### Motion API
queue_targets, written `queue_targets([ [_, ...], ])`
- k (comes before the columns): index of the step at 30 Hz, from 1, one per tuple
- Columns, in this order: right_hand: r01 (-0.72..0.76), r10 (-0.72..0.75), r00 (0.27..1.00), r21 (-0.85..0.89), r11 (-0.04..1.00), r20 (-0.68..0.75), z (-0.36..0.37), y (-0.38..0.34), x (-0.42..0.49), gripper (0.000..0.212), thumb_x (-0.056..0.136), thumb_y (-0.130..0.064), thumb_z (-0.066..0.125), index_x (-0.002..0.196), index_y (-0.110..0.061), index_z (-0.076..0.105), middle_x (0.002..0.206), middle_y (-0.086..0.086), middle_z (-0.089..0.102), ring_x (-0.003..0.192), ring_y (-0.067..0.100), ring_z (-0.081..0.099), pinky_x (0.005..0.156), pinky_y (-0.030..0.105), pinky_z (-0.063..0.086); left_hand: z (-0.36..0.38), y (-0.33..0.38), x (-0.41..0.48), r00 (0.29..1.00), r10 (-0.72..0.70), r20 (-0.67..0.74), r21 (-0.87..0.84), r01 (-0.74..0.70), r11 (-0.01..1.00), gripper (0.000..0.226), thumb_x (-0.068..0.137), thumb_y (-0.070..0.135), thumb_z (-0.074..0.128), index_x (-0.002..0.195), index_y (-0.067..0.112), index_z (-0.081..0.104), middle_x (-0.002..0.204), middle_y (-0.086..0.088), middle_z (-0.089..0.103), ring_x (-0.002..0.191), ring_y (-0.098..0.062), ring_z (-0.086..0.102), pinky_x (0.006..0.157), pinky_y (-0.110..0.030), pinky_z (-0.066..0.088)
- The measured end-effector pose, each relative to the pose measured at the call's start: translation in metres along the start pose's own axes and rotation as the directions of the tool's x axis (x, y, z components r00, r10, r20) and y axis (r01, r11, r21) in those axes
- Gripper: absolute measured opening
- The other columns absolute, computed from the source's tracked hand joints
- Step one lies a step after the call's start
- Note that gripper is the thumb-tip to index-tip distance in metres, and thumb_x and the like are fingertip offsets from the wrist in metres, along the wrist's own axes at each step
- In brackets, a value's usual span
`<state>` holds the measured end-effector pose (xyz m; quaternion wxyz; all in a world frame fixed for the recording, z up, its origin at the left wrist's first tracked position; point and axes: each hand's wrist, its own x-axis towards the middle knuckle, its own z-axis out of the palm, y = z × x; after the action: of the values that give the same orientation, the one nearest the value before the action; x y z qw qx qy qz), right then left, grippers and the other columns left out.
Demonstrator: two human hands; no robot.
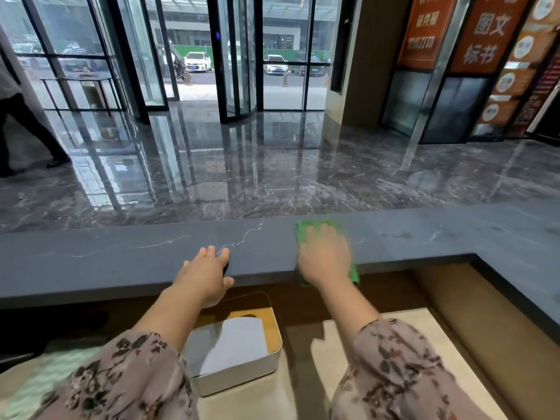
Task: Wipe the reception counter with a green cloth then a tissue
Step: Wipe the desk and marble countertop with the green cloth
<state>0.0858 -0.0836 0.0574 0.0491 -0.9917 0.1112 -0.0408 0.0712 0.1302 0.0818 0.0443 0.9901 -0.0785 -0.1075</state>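
The dark grey stone reception counter (121, 256) runs across the view and turns toward me at the right. My right hand (325, 254) lies flat on a green cloth (306, 227) on the countertop, fingers spread, blurred by motion; the cloth's near corner hangs over the counter's near edge. My left hand (207, 272) rests on the near edge of the counter, fingers straight on top and thumb below the lip. A white tissue (230, 344) sticks out of a white tissue box (242, 380) on the lower desk beneath my arms.
Beyond the counter lies a glossy marble lobby floor (272, 171), with a glass revolving door (233, 56) behind it. A person (18, 122) walks at the far left. Orange signboards (485, 31) stand at the right. A beige mat (409, 338) covers the lower desk.
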Motion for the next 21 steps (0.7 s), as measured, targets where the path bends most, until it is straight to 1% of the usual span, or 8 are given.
queue_targets([
  [2,0.138,-0.138,0.990,0.025,0.990,-0.017,0.004,-0.040,-0.015,0.055,0.101,-0.036,0.021,0.152,-0.020,0.013,0.160,0.010,0.006,0.148,0.024,0.004,0.120,0.043,0.008,0.000,0.000,0.001,1.000,-0.003,0.004,0.000,0.003,1.000,0.069,0.098,0.035,0.046,0.154,0.021,0.008,0.160,-0.008,0.011,0.147,-0.026,0.012,0.117,-0.044,0.020],
  [5,0.331,-0.332,0.942,0.038,0.943,0.038,0.004,-0.080,-0.026,0.054,0.102,-0.035,0.020,0.153,-0.019,0.009,0.161,0.009,0.002,0.148,0.024,0.001,0.120,0.042,0.004,-0.001,-0.001,0.003,1.000,-0.012,0.025,-0.001,0.012,1.000,0.070,0.098,0.037,0.045,0.154,0.021,0.006,0.161,-0.008,0.006,0.149,-0.025,0.005,0.119,-0.045,0.018],
  [7,0.407,-0.408,0.911,0.029,0.913,0.064,0.002,-0.078,-0.020,0.054,0.102,-0.036,0.018,0.153,-0.020,0.010,0.161,0.008,0.003,0.149,0.022,0.001,0.120,0.041,0.004,-0.002,-0.001,0.004,1.000,-0.019,0.025,-0.003,0.019,1.000,0.071,0.098,0.037,0.046,0.154,0.021,0.006,0.161,-0.008,0.007,0.148,-0.025,0.007,0.119,-0.045,0.019],
  [10,0.476,-0.475,0.876,0.016,0.879,0.083,-0.002,-0.049,-0.006,0.053,0.103,-0.038,0.016,0.153,-0.023,0.010,0.161,0.003,0.004,0.148,0.018,0.002,0.120,0.039,0.006,-0.005,0.001,0.003,0.999,-0.029,0.022,0.004,0.029,1.000,0.071,0.097,0.036,0.048,0.154,0.020,0.009,0.158,-0.009,0.016,0.145,-0.027,0.017,0.117,-0.043,0.025],
  [13,0.422,-0.423,0.901,0.027,0.906,0.100,-0.010,-0.009,0.009,0.053,0.102,-0.038,0.016,0.153,-0.024,0.011,0.161,0.001,0.004,0.148,0.016,0.003,0.119,0.038,0.006,-0.007,0.008,0.000,0.999,-0.051,0.018,0.002,0.051,0.999,0.075,0.092,0.036,0.055,0.153,0.020,0.014,0.154,-0.007,0.024,0.141,-0.027,0.027,0.114,-0.042,0.031],
  [17,0.272,-0.270,0.957,0.002,0.962,0.106,-0.017,0.052,0.026,0.053,0.102,-0.039,0.018,0.153,-0.024,0.014,0.161,0.001,0.006,0.148,0.016,0.006,0.119,0.039,0.008,-0.007,0.014,-0.004,0.997,-0.072,-0.006,-0.022,0.072,0.997,0.079,0.083,0.043,0.060,0.149,0.019,0.024,0.145,-0.007,0.035,0.131,-0.025,0.036,0.103,-0.038,0.041],
  [21,0.106,-0.100,0.991,-0.056,0.993,0.090,-0.023,0.104,0.032,0.053,0.102,-0.037,0.017,0.153,-0.021,0.014,0.161,0.004,0.008,0.148,0.018,0.008,0.120,0.040,0.011,-0.006,0.014,-0.007,0.998,-0.068,-0.018,-0.040,0.067,0.997,0.082,0.083,0.048,0.059,0.151,0.020,0.022,0.150,-0.006,0.030,0.135,-0.025,0.034,0.103,-0.037,0.041],
])
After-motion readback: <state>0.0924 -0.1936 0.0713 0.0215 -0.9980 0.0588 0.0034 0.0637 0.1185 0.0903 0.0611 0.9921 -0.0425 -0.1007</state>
